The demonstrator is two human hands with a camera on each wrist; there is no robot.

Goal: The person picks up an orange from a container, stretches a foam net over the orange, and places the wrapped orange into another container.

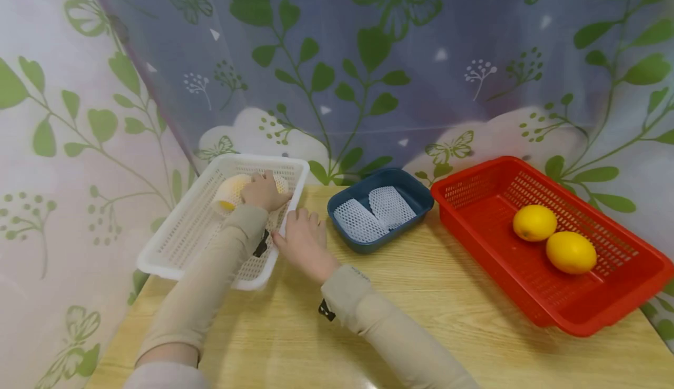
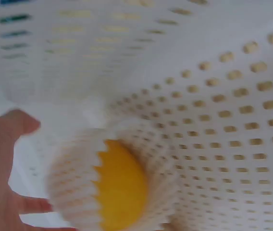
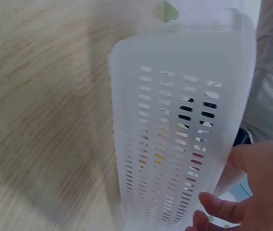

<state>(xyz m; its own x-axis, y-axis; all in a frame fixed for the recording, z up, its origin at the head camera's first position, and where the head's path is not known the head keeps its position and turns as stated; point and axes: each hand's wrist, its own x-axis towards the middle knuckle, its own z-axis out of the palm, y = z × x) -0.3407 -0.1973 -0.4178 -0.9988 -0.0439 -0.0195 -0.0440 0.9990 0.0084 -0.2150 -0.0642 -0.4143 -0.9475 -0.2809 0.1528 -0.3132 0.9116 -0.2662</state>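
In the head view a white basket (image 1: 176,263) stands at the left, holding yellow fruit in foam nets (image 1: 231,193). My left hand (image 1: 263,192) is inside it, over the netted fruit. The left wrist view shows this hand (image 2: 2,168) with thumb and fingers spread beside a yellow fruit (image 2: 122,187) partly covered by its net; some fingertips are hidden behind it. At the basket's right side, my right hand (image 1: 305,243) holds the rim. In the right wrist view the thumb of that hand (image 3: 256,187) passes over the rim and its fingers lie against the outer wall (image 3: 175,53).
A dark blue tray (image 1: 363,247) with two white foam nets (image 1: 360,220) stands right of the white basket. Farther right, a red basket (image 1: 489,260) holds two bare yellow fruits (image 1: 571,252). Patterned cloth (image 1: 316,55) hangs behind the wooden table (image 1: 411,295).
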